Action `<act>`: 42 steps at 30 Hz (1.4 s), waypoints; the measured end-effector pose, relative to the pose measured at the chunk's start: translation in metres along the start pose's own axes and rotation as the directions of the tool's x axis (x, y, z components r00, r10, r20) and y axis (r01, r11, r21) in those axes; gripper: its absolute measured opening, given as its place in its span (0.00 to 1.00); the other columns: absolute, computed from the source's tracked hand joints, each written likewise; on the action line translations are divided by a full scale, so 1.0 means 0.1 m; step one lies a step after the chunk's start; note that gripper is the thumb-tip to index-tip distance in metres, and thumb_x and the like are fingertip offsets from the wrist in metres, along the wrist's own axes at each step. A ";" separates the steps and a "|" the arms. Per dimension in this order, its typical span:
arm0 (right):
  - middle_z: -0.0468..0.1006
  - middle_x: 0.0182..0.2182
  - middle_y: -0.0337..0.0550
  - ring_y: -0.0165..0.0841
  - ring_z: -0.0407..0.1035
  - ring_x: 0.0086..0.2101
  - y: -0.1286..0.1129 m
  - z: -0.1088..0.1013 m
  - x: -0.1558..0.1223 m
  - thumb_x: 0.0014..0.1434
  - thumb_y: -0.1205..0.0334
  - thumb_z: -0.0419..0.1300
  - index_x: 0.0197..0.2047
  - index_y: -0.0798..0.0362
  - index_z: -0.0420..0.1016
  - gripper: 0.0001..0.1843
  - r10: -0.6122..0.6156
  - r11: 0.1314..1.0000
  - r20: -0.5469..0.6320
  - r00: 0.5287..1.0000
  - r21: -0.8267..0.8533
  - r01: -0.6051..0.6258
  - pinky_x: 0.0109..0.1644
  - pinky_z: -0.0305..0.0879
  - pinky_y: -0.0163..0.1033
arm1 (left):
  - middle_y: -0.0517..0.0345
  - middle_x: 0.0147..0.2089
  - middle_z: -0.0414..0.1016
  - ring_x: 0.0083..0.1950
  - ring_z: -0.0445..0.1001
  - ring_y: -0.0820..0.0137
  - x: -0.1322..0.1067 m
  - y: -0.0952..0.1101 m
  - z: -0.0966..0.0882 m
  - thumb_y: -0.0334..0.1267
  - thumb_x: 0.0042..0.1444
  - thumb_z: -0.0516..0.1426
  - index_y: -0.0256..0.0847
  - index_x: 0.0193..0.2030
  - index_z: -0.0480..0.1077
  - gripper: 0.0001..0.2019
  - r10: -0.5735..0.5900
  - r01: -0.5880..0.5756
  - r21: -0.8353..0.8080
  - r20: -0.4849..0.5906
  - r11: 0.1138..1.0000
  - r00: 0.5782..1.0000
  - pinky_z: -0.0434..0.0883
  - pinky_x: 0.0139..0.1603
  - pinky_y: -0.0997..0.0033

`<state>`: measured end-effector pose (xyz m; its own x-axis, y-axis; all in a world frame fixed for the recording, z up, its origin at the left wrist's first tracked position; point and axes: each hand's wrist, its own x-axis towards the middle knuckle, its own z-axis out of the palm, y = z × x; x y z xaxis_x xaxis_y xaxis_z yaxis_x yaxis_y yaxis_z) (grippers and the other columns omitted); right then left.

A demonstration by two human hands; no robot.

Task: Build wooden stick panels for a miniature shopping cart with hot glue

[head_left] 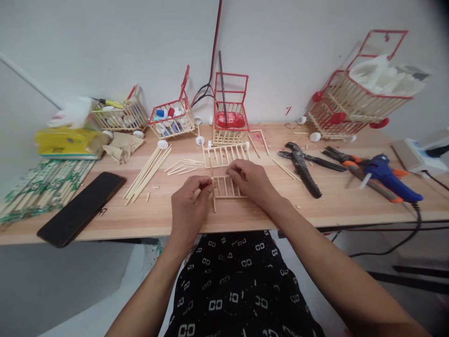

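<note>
A small ladder-like frame of wooden sticks (228, 197) lies on the table at my front, with thin slats across it. My left hand (191, 199) pinches its left upright, where one stick runs past the corners. My right hand (250, 180) bends over the frame's far right part, thumb and fingers closed on its upper bar and covering that corner. Just behind, a second slatted stick frame (228, 150) lies close to the small cart holding a red dish (229, 120). Short cut sticks (185, 164) are scattered left of the frames.
Longer sticks (147, 175), a phone (82, 208) and packaged chopsticks (45, 187) lie left. Black cutters (303, 168), orange-handled pliers (372, 180) and a blue glue gun (389, 175) lie right. Stick carts (171, 119) line the wall, with a stacked pair (361, 103) at right.
</note>
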<state>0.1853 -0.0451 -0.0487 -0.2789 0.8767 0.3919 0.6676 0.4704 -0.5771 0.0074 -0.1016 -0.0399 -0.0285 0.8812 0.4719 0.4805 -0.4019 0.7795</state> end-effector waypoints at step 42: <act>0.74 0.31 0.40 0.31 0.68 0.35 -0.27 -0.06 -0.09 0.63 0.62 0.55 0.47 0.51 0.73 0.10 -0.277 0.945 -0.058 0.959 0.166 0.283 0.43 0.64 0.39 | 0.61 0.34 0.75 0.37 0.73 0.72 -0.01 -0.03 -0.01 0.31 0.57 0.57 0.43 0.35 0.71 0.04 0.001 -0.001 -0.018 0.013 1.000 1.000 0.69 0.42 0.69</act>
<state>0.1732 -0.0661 -0.0324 -0.4123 0.7048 0.5773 0.4369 0.7090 -0.5536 0.0050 -0.1015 -0.0428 -0.0169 0.8838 0.4676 0.4643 -0.4073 0.7865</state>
